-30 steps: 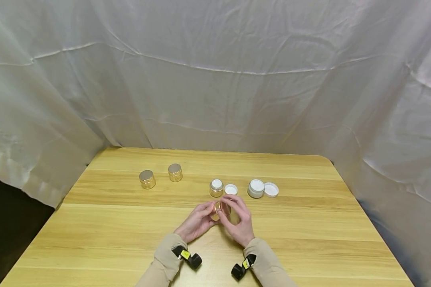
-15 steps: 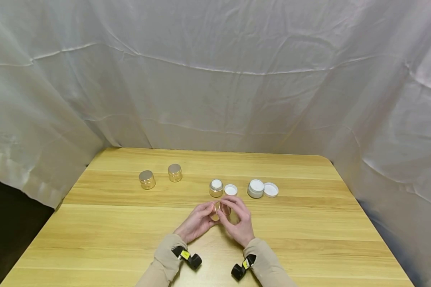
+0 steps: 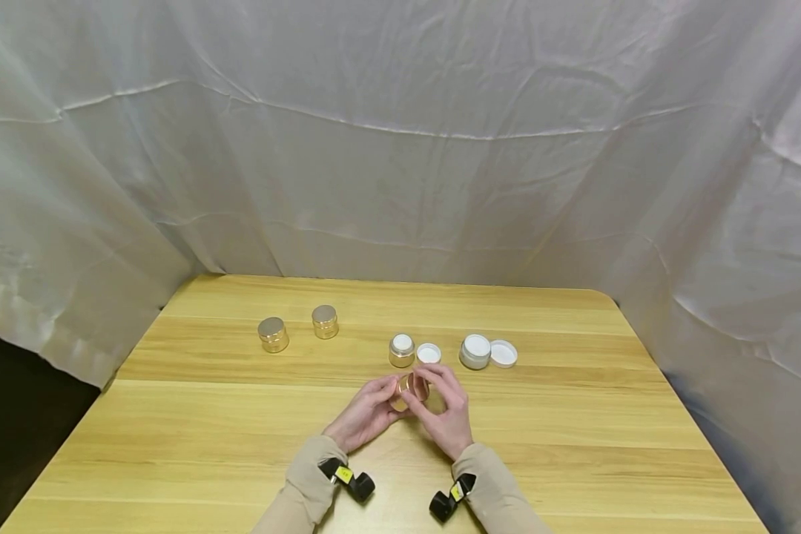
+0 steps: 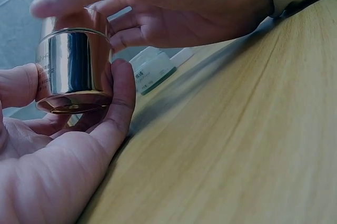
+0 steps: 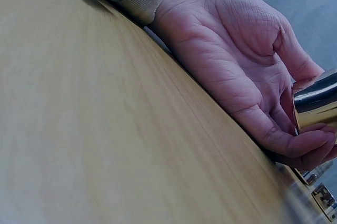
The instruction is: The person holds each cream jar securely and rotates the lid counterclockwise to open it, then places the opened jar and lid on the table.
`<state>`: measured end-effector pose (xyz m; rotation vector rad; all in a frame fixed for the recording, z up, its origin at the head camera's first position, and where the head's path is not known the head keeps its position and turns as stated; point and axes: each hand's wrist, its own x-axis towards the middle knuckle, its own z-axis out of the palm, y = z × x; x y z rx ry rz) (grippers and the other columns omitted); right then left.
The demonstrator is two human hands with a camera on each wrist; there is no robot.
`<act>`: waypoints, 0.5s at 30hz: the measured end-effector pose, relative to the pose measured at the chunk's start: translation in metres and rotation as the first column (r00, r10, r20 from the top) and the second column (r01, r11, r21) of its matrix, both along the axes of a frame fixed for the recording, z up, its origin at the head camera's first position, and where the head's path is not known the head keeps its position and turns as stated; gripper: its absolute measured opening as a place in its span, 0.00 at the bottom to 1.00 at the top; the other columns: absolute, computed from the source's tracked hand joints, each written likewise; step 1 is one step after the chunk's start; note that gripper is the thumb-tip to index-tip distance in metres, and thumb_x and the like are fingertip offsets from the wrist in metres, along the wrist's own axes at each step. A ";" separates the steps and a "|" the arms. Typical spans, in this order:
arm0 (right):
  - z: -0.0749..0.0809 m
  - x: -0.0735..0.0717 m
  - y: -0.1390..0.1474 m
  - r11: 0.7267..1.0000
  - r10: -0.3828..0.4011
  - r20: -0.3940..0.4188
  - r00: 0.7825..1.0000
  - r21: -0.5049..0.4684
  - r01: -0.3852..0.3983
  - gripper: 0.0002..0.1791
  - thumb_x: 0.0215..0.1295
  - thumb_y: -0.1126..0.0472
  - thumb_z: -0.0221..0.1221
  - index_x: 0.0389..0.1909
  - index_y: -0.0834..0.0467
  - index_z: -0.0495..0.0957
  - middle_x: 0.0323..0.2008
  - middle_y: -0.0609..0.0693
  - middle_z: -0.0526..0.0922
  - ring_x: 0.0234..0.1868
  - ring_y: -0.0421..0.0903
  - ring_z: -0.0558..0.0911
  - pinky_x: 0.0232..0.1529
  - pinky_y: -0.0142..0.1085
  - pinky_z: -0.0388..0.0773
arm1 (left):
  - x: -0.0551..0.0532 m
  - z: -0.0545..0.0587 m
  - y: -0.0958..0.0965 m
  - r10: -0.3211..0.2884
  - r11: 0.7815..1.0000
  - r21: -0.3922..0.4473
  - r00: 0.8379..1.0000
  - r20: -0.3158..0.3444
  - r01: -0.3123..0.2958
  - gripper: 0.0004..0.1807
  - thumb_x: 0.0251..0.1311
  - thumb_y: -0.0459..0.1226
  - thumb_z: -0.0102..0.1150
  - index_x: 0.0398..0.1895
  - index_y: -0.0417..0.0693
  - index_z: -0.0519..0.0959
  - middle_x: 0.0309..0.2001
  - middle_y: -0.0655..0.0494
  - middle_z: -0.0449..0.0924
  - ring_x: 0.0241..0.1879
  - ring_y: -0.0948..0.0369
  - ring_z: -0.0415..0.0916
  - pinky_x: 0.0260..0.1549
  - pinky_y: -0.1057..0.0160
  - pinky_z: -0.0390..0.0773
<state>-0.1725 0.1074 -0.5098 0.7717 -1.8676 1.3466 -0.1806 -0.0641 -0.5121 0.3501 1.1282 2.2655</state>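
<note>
A shiny rose-gold cosmetic jar (image 4: 71, 68) is held off the table, tilted towards the right hand in the head view. My left hand (image 3: 366, 417) grips its body, with the thumb on one side and fingers on the other. My right hand (image 3: 446, 417) pinches the jar's lid (image 4: 79, 20) between thumb and fingers. A thin seam shows where lid and body meet, so the lid sits on the jar. In the right wrist view, the curled right fingers (image 5: 308, 142) wrap the lid's edge. Whether the lid is turning cannot be told from one frame.
Beyond the hands stand a gold jar (image 3: 402, 351) with a white top and a white upturned lid (image 3: 429, 354). To their right are a grey-white jar (image 3: 475, 351) and its lid (image 3: 503, 354). Two capped gold jars (image 3: 274, 335) (image 3: 325, 322) stand back left on the wooden table (image 3: 193, 445).
The right thumb and fingers have shifted slightly on the lid. Both arms and the jar stay in nearly the same place, and the other jars have not moved.
</note>
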 end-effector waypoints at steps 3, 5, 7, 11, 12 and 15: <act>0.012 0.006 -0.002 0.999 0.033 -0.013 0.999 0.004 -0.033 0.23 0.39 0.82 0.70 0.42 0.74 0.81 0.41 0.70 0.81 0.44 0.57 0.81 0.60 0.25 0.76 | 0.000 0.000 0.000 0.003 1.000 0.002 1.000 0.005 -0.003 0.30 0.78 0.41 0.44 0.73 0.29 0.55 0.62 0.54 0.74 0.59 0.63 0.77 0.63 0.62 0.78; 0.019 0.009 -0.003 0.998 0.060 -0.026 0.998 0.007 -0.060 0.22 0.40 0.84 0.68 0.42 0.75 0.80 0.40 0.72 0.80 0.45 0.57 0.81 0.61 0.26 0.77 | 0.000 0.000 0.000 0.002 1.000 0.004 1.000 0.003 -0.002 0.29 0.78 0.41 0.44 0.72 0.30 0.56 0.60 0.56 0.75 0.59 0.63 0.77 0.63 0.63 0.79; 0.024 0.011 -0.003 0.997 0.079 -0.027 0.997 0.008 -0.079 0.22 0.41 0.84 0.66 0.43 0.76 0.80 0.42 0.74 0.80 0.46 0.58 0.81 0.63 0.27 0.76 | 0.000 0.000 0.000 -0.001 1.000 0.005 1.000 -0.002 0.001 0.29 0.78 0.41 0.44 0.72 0.30 0.57 0.59 0.57 0.76 0.58 0.64 0.77 0.62 0.63 0.79; 0.025 0.012 -0.003 0.998 0.059 -0.014 0.998 0.003 -0.059 0.23 0.42 0.83 0.66 0.45 0.76 0.79 0.43 0.75 0.79 0.50 0.56 0.80 0.66 0.27 0.73 | -0.001 -0.001 0.000 -0.009 1.000 -0.001 1.000 -0.008 0.009 0.33 0.78 0.41 0.43 0.74 0.27 0.51 0.63 0.53 0.74 0.59 0.64 0.76 0.63 0.63 0.78; 0.025 0.012 -0.003 0.999 0.046 -0.011 0.999 0.000 -0.046 0.24 0.42 0.83 0.67 0.46 0.76 0.79 0.43 0.75 0.79 0.50 0.56 0.81 0.66 0.27 0.73 | -0.001 -0.001 0.000 -0.013 1.000 -0.003 1.000 -0.009 0.013 0.34 0.78 0.41 0.43 0.75 0.26 0.49 0.66 0.50 0.71 0.60 0.64 0.76 0.64 0.63 0.78; 0.024 0.012 -0.003 1.000 0.019 -0.011 1.000 -0.017 -0.020 0.24 0.41 0.83 0.68 0.45 0.75 0.80 0.42 0.72 0.80 0.47 0.56 0.81 0.61 0.25 0.76 | -0.002 0.000 0.000 -0.019 1.000 -0.015 1.000 -0.011 0.019 0.35 0.78 0.41 0.41 0.75 0.26 0.45 0.73 0.36 0.60 0.62 0.63 0.75 0.66 0.62 0.76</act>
